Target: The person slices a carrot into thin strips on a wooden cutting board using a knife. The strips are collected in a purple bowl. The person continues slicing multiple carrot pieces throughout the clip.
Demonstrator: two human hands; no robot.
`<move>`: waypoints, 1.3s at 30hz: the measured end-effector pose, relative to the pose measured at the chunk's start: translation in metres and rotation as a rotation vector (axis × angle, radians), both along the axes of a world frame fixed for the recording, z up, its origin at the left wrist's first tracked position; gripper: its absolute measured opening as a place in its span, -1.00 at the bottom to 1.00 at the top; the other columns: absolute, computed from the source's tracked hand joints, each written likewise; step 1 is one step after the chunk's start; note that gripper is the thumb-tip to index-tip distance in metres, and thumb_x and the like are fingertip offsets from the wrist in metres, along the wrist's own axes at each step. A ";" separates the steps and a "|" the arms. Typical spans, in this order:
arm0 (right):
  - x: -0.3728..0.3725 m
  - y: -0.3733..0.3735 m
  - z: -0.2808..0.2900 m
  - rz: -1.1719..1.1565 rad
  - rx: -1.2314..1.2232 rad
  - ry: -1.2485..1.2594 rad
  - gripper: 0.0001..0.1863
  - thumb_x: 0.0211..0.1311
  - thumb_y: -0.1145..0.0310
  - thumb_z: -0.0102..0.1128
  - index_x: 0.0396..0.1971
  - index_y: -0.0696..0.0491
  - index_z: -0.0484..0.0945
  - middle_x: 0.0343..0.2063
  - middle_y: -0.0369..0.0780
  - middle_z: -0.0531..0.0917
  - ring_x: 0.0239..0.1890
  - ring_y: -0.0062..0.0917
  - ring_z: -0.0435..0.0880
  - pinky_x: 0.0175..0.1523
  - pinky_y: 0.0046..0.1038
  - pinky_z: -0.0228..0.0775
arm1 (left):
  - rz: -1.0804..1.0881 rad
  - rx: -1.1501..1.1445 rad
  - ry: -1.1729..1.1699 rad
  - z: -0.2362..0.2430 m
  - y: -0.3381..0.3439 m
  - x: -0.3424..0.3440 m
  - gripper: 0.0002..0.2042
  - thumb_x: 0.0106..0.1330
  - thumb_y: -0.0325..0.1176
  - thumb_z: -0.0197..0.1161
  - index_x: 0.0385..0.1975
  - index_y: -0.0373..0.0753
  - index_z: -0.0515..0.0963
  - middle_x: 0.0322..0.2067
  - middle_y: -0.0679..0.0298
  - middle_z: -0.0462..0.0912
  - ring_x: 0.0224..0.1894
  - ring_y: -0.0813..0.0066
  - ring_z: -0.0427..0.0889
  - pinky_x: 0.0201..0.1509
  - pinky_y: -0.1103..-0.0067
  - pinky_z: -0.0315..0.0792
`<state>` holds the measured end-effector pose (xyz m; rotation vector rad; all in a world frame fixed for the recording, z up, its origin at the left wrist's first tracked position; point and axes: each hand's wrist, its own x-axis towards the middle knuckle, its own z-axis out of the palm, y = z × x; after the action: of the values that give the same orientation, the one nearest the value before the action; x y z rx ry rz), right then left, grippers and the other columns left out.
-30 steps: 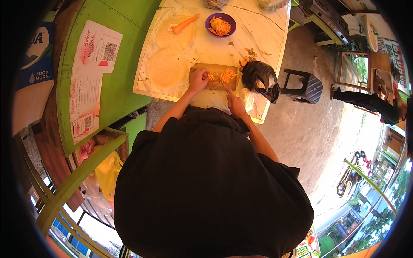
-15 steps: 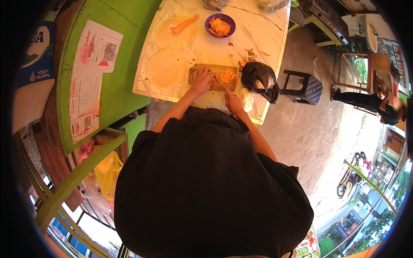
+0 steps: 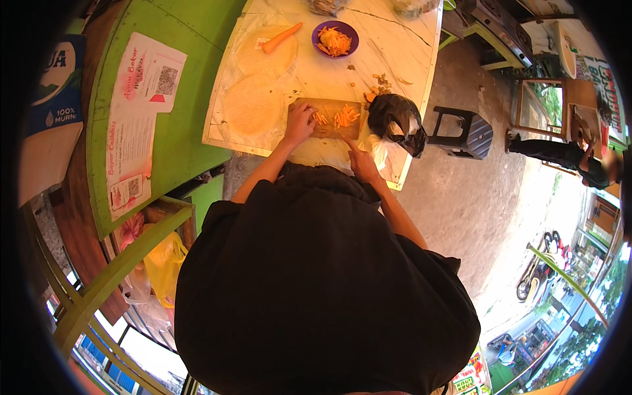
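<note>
On a wooden cutting board (image 3: 336,131), my left hand (image 3: 300,120) has its fingers curled on small carrot sticks (image 3: 320,118). My right hand (image 3: 361,160) grips a knife (image 3: 344,137) whose tip reaches the board, beside a heap of cut carrot (image 3: 346,116). A black plastic bag (image 3: 401,122) sits just right of the board. Farther up the marble-patterned table (image 3: 355,79) are a purple bowl (image 3: 351,41) of cut carrot and one long carrot (image 3: 280,39). Two pale round mats (image 3: 253,105) lie at the left, with peel scraps (image 3: 382,82) near the bag.
A black stool (image 3: 464,131) stands right of the table. Another person (image 3: 586,168) in dark clothes is at the far right, near a wooden-framed cabinet (image 3: 540,99). A green counter (image 3: 197,79) lines the left; a motorbike (image 3: 540,270) shows at the lower right.
My left hand shifted right over the carrot pieces, then drew back left, uncovering them. My right hand moved slightly. The other person's arm and upper body moved.
</note>
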<state>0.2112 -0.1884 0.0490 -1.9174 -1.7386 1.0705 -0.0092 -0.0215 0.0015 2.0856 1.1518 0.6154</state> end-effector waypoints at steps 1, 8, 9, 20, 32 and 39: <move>-0.002 0.001 0.001 -0.010 -0.005 0.012 -0.42 0.47 0.39 -0.03 0.46 -0.15 0.25 -0.57 0.20 0.59 -0.48 0.16 0.62 -0.29 0.09 0.38 | 0.001 0.009 0.006 0.001 -0.001 -0.001 -0.75 0.24 -0.49 0.37 -0.08 -0.30 0.67 -0.05 0.10 0.57 0.07 0.07 0.52 0.13 0.27 0.44; -0.017 0.017 0.006 -0.029 0.001 0.123 -0.43 0.47 0.42 -0.03 0.45 -0.13 0.26 -0.54 0.23 0.59 -0.43 0.19 0.62 -0.26 0.08 0.36 | 0.031 0.057 0.050 0.004 -0.001 -0.002 -0.83 0.21 -0.48 0.41 -0.23 -0.31 0.62 -0.09 0.11 0.56 0.02 0.06 0.52 0.13 0.26 0.42; -0.017 0.019 0.005 -0.027 0.001 0.124 -0.43 0.47 0.43 -0.04 0.45 -0.13 0.26 -0.53 0.24 0.59 -0.43 0.20 0.61 -0.26 0.08 0.36 | 0.037 0.059 0.057 0.006 -0.001 -0.002 -0.84 0.21 -0.48 0.41 -0.25 -0.31 0.61 -0.11 0.12 0.57 0.01 0.08 0.52 0.13 0.27 0.42; -0.018 0.027 -0.003 -0.048 0.010 0.143 -0.43 0.46 0.44 -0.03 0.44 -0.12 0.26 -0.54 0.25 0.59 -0.41 0.23 0.61 -0.26 0.10 0.36 | 0.026 0.016 -0.057 0.004 0.002 -0.005 -0.80 0.20 -0.52 0.39 -0.18 -0.35 0.64 -0.34 0.11 0.65 -0.22 0.15 0.60 -0.08 0.28 0.47; -0.027 0.045 -0.006 -0.074 0.012 0.249 -0.46 0.45 0.48 -0.02 0.41 0.00 0.30 0.00 0.26 0.61 0.02 0.23 0.60 0.07 -0.03 0.45 | 0.290 -0.166 0.020 0.001 0.002 0.003 -0.87 0.26 -0.39 0.40 -0.36 -0.33 0.72 -0.51 0.13 0.73 -0.40 0.27 0.71 -0.24 0.41 0.56; -0.040 0.056 -0.005 -0.063 -0.008 0.198 -0.45 0.43 0.50 -0.01 0.41 0.01 0.30 -0.04 0.26 0.63 -0.04 0.26 0.60 0.02 0.02 0.44 | 0.258 -0.109 0.110 -0.028 0.007 0.004 -0.85 0.25 -0.35 0.43 -0.34 -0.32 0.72 -0.48 0.15 0.74 -0.44 0.34 0.73 -0.30 0.47 0.59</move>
<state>0.1709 -0.1321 0.0436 -1.7908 -1.5584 1.2005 -0.0056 -0.0145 -0.0265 1.9141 1.4989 0.5479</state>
